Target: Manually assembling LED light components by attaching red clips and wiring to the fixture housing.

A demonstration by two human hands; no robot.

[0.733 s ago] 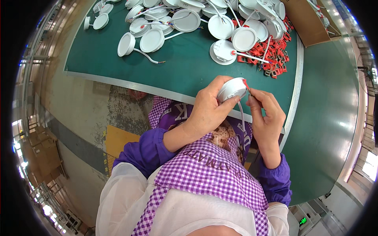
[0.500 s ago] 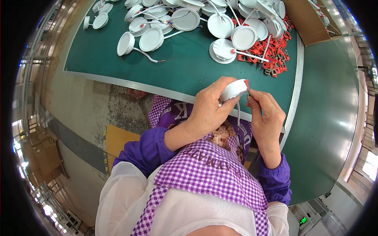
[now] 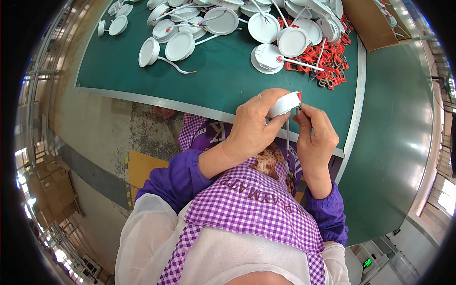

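Note:
A white round downlight (image 3: 283, 106) is held over the table's front edge by my left hand (image 3: 254, 123). Its fingers and thumb are closed around the rim, and the light stands tilted on its side. A white cable (image 3: 288, 135) hangs from it. At the light's right side sits a small red clip (image 3: 299, 95) with a dark metal part. My right hand (image 3: 317, 130) pinches at this clip with thumb and forefinger; the fingertips partly hide the dark part. Beyond my hands lies a heap of similar red clips (image 3: 338, 61).
Many more white downlights (image 3: 222, 21) with loose cables cover the far side of the green table (image 3: 199, 88). One downlight (image 3: 267, 58) lies back up beside the clips. A cardboard box (image 3: 375, 28) stands at the far right, near another green surface (image 3: 389, 142).
The downlight has turned slightly in my left hand and come up a little, the red clip with it. My right hand has shifted slightly left, still pinching at the clip.

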